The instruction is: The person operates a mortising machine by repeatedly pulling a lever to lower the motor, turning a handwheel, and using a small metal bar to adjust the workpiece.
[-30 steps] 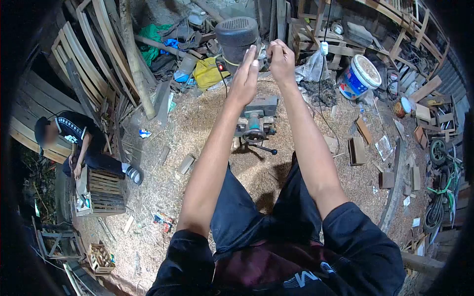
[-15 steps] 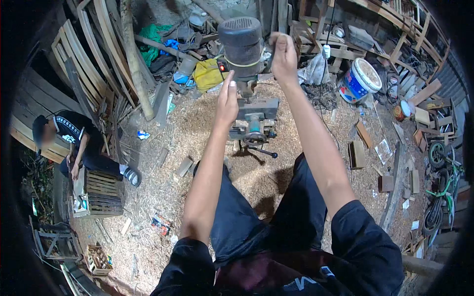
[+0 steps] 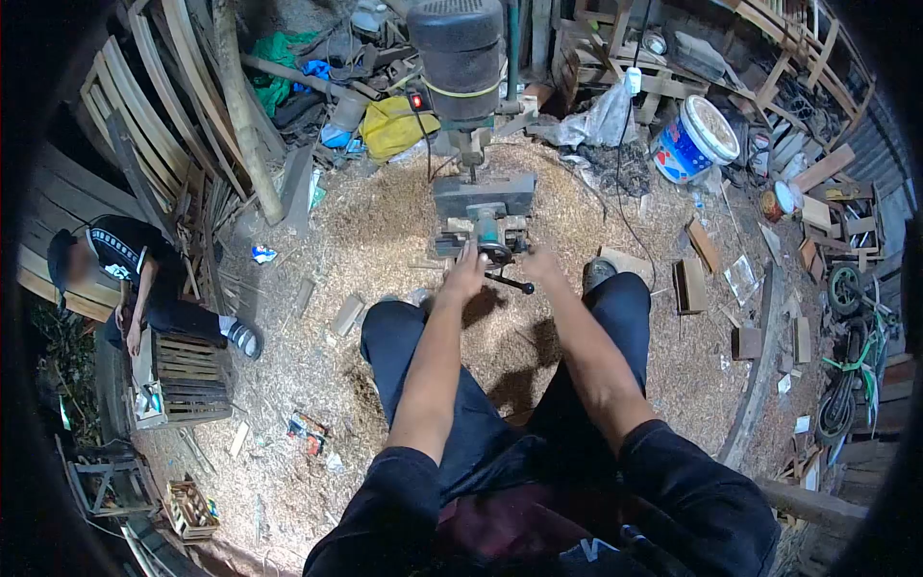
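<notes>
A motor-driven machine (image 3: 457,67) with a dark cylindrical motor and a bit pointing down stands ahead of me. Below the bit is a dark metal vise (image 3: 486,195), with a small handwheel (image 3: 496,254) on its near side. My left hand (image 3: 465,275) is at the wheel's left edge, fingers close together against it. At the right side of the vise mechanism, my right hand (image 3: 542,267) is curled; its fingertips are blurred and partly hidden. A black-knobbed lever (image 3: 511,283) sticks out below, between both hands.
Wood shavings (image 3: 375,231) cover the floor, with wood blocks (image 3: 689,287) at right. A paint bucket (image 3: 694,140) and a yellow sack (image 3: 396,128) sit farther back. At left, a person (image 3: 130,260) sits by a slatted crate (image 3: 192,370). A small bike (image 3: 851,356) stands far right.
Both my hands have come down from beside the motor to the handwheel area. My view has tilted lower, and my knees are spread wider.
</notes>
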